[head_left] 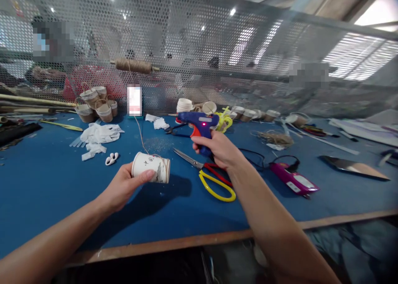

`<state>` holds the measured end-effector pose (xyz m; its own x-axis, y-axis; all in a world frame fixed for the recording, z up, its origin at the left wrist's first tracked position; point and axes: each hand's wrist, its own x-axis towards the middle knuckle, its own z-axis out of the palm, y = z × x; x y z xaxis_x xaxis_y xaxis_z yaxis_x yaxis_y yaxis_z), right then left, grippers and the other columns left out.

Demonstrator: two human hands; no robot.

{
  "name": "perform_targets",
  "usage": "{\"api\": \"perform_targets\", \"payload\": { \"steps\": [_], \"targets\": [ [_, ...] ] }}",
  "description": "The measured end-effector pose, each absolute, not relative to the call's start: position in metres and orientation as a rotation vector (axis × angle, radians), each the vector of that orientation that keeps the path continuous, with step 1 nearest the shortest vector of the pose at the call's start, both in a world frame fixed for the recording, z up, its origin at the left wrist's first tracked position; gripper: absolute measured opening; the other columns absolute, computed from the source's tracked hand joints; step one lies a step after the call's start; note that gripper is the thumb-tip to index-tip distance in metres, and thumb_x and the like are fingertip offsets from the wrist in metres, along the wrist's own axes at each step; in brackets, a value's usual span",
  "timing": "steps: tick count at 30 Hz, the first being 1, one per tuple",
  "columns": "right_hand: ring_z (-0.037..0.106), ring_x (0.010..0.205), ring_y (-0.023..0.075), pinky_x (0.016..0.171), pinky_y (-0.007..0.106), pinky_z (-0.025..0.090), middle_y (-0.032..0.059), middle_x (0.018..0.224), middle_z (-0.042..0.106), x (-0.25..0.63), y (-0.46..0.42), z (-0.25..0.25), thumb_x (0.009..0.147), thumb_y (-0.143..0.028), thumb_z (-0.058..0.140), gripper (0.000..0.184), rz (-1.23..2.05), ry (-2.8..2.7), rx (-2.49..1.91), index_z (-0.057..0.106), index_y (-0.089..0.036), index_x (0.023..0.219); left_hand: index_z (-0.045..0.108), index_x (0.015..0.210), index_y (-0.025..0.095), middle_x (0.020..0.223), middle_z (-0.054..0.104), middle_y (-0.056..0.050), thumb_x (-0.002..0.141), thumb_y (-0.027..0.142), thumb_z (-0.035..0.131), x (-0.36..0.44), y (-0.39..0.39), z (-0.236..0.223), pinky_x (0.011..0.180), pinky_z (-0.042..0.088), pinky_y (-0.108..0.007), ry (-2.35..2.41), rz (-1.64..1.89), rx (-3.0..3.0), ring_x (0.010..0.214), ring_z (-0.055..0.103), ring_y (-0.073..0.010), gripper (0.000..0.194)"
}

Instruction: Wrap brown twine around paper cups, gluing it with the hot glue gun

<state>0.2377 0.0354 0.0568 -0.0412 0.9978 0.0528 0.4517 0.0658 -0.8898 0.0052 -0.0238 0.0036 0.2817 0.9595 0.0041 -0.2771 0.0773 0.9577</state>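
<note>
My left hand (122, 186) is closed round a white paper cup (149, 166) held on its side above the blue table (46, 180). A few turns of brown twine wrap the cup's rim end, and a strand of twine (141, 137) runs up from it toward the back. My right hand (217, 149) grips a blue glue gun (199, 124) with an orange trigger and a lit red light, its nozzle pointing left. The gun sits above and right of the cup, a short gap between them.
Yellow-handled scissors (214, 178) lie just under my right hand. A pink device (294, 180) with a black cable lies to the right. White scraps (98, 137), small shells (112, 158) and twine-wrapped cups (96, 103) sit at left. A twine spool (133, 65) hangs on the mesh; a person sits behind it.
</note>
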Motion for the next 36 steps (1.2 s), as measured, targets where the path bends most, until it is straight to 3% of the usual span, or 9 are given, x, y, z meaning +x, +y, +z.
{"api": "perform_targets", "payload": {
  "steps": [3, 8, 13, 17, 22, 30, 36],
  "targets": [
    [0.048, 0.046, 0.0061, 0.043, 0.019, 0.041, 0.0001, 0.061, 0.056, 0.227, 0.012, 0.065, 0.069, -0.028, 0.061, 0.016, 1.182, -1.534, -1.179, 0.057, -0.014, 0.072, 0.068, 0.089, 0.013, 0.092, 0.070, -0.009, 0.067, 0.027, 0.069, 0.004, -0.021, 0.003, 0.083, 0.044, -0.030, 0.797, 1.143, 1.084, 0.087, 0.061, -0.0198, 0.026],
    [0.050, 0.047, 0.0058, 0.045, 0.022, 0.042, 0.0063, 0.081, 0.062, 0.204, -0.010, 0.057, 0.076, -0.029, 0.054, 0.023, 1.189, -1.689, -1.040, 0.057, -0.013, 0.061, 0.068, 0.085, 0.014, 0.085, 0.071, -0.006, 0.067, 0.026, 0.068, 0.004, -0.018, 0.001, 0.077, 0.045, -0.027, 0.925, 1.148, 1.146, 0.079, 0.061, -0.0172, 0.022],
    [0.049, 0.044, 0.0068, 0.047, 0.022, 0.042, -0.0006, 0.058, 0.056, 0.192, -0.017, 0.047, 0.079, -0.031, 0.051, 0.022, 1.044, -1.843, -1.158, 0.056, -0.016, 0.064, 0.068, 0.080, 0.014, 0.078, 0.070, -0.003, 0.066, 0.024, 0.067, 0.009, -0.021, 0.001, 0.067, 0.044, -0.024, 1.035, 1.102, 1.229, 0.067, 0.058, -0.0143, 0.017],
    [0.047, 0.043, 0.0064, 0.046, 0.021, 0.041, -0.0013, 0.055, 0.053, 0.191, -0.020, 0.044, 0.079, -0.032, 0.049, 0.027, 1.018, -1.875, -1.199, 0.053, -0.016, 0.058, 0.068, 0.078, 0.014, 0.073, 0.069, -0.002, 0.067, 0.026, 0.067, 0.009, -0.021, -0.002, 0.062, 0.043, -0.024, 1.042, 1.103, 1.273, 0.062, 0.056, -0.0135, 0.016],
    [0.045, 0.041, 0.0048, 0.045, 0.020, 0.041, -0.0036, 0.055, 0.052, 0.187, -0.026, 0.044, 0.080, -0.028, 0.050, 0.019, 1.101, -1.882, -1.167, 0.056, -0.017, 0.066, 0.067, 0.078, 0.014, 0.071, 0.067, -0.002, 0.070, 0.031, 0.066, 0.010, -0.021, -0.006, 0.060, 0.042, -0.023, 1.006, 1.092, 1.284, 0.060, 0.055, -0.0125, 0.019],
    [0.046, 0.040, 0.0044, 0.043, 0.019, 0.039, -0.0018, 0.054, 0.054, 0.186, -0.025, 0.042, 0.079, -0.032, 0.051, 0.028, 1.284, -1.853, -1.153, 0.052, -0.015, 0.057, 0.068, 0.076, 0.012, 0.067, 0.066, -0.003, 0.070, 0.032, 0.066, 0.017, -0.021, -0.003, 0.060, 0.042, -0.024, 0.995, 1.097, 1.179, 0.059, 0.056, -0.0128, 0.021],
    [0.050, 0.044, 0.0070, 0.041, 0.021, 0.040, 0.0018, 0.067, 0.062, 0.204, -0.020, 0.046, 0.079, -0.030, 0.053, 0.017, 1.269, -1.704, -1.060, 0.059, -0.015, 0.083, 0.067, 0.074, 0.011, 0.067, 0.067, -0.003, 0.064, 0.030, 0.071, 0.014, -0.017, -0.003, 0.060, 0.042, -0.023, 1.028, 1.148, 1.012, 0.059, 0.056, -0.0124, 0.022]
  ]
}}
